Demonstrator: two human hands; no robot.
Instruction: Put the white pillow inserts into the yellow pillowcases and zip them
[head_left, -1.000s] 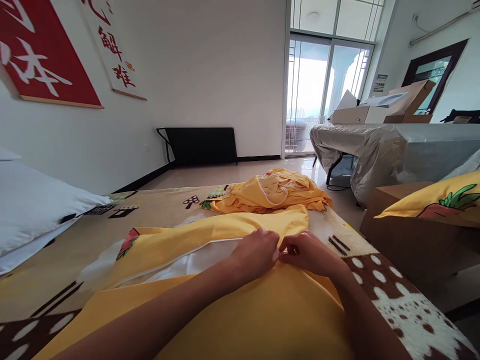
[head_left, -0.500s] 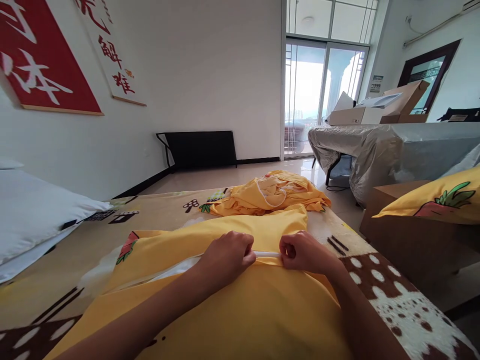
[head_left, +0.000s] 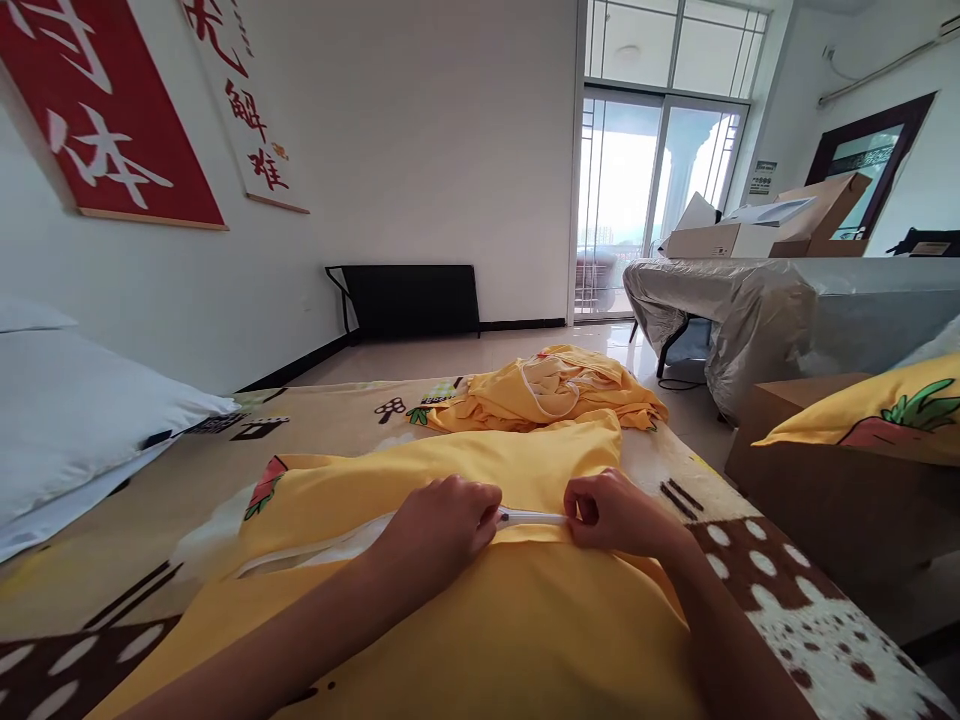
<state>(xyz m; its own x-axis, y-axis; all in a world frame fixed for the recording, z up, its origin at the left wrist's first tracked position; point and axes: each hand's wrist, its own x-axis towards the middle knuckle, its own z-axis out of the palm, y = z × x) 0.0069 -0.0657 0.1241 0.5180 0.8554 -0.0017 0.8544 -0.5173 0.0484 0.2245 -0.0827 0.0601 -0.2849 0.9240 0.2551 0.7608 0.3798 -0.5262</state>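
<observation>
A yellow pillowcase (head_left: 480,630) with a carrot print at its far left corner lies across the bed in front of me. A white zipper (head_left: 534,518) runs along its opening. My left hand (head_left: 442,522) is closed in a pinch on the zipper, with the slider just showing beside the thumb. My right hand (head_left: 621,512) pinches the zipper's right end, and the strip between both hands is taut and shut. Left of my left hand the seam gapes, with white filling (head_left: 352,540) showing inside.
Crumpled yellow fabric (head_left: 555,390) lies behind the pillowcase. A white pillow (head_left: 82,410) rests at the left of the patterned blanket (head_left: 352,400). At right, a yellow cushion (head_left: 870,410) sits on a cardboard box (head_left: 795,490), near a plastic-covered table (head_left: 750,290).
My left hand has moved slightly left along the zipper, uncovering the slider. The right hand keeps its grip at the end. The view has shifted slightly.
</observation>
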